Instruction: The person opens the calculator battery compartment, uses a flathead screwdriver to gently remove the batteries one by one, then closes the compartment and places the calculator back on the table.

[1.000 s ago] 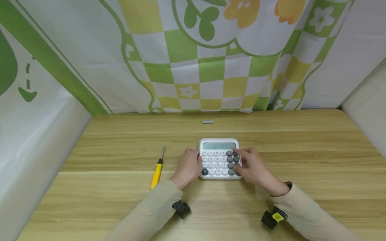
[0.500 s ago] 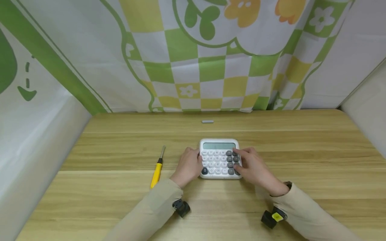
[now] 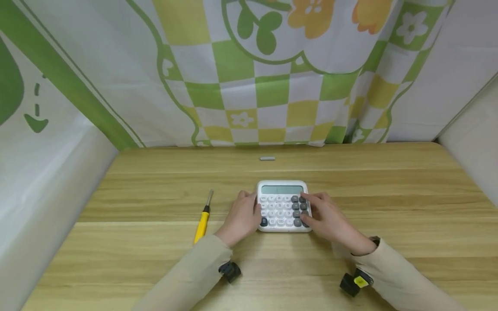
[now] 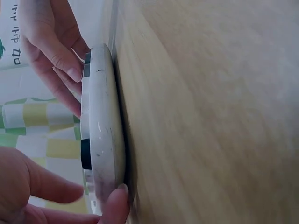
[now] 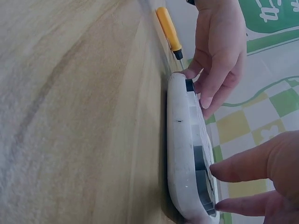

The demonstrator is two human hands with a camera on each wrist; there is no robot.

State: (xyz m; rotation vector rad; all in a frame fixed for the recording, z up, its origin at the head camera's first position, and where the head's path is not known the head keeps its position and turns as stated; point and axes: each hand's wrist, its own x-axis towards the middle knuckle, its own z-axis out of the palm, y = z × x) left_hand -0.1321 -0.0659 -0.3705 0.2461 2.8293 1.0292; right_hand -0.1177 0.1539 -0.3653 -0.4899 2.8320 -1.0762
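A white calculator [image 3: 280, 207] with round white and dark grey keys lies face up on the wooden table, screen toward the far side. My left hand [image 3: 240, 218] grips its left edge; in the left wrist view the thumb is above the keys and a fingertip touches the calculator's side [image 4: 103, 126]. At the right edge is my right hand [image 3: 330, 218], its thumb and forefinger on the dark keys. The right wrist view shows those two fingertips against the key column, and a bit of finger at the calculator's [image 5: 180, 144] near corner. Fingers under the edges are mostly hidden.
A screwdriver [image 3: 202, 224] with a yellow handle lies left of the left hand, its shaft pointing away. Farther back on the table [image 3: 389, 185] is a small grey stick-like piece [image 3: 267, 158]. A checked green and yellow curtain [image 3: 272, 90] hangs behind the table.
The hands keep their places on the calculator. Both forearms have shifted slightly outward, the left one a little more; nothing else has visibly moved.
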